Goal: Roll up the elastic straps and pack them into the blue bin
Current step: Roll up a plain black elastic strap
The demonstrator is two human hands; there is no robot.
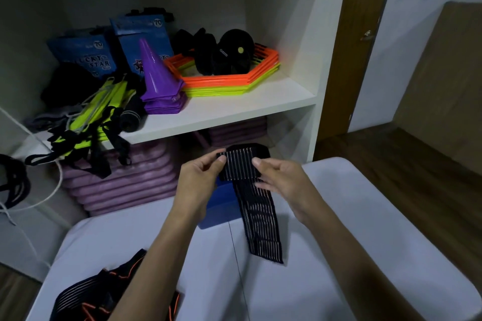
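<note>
Rolling is under way: the left hand (202, 177) and right hand (280, 180) are pinching the wound end of a black ribbed elastic strap with pale stripes (254, 190), its tail trailing toward five o'clock over the white table (365, 229). Probably next: winding up that tail, then dropping the roll into the blue plastic bin (217, 203) just below.

dim indoor light | shelf recess in shadow | wide-angle bending at edges | soft, slightly blurred detail
</note>
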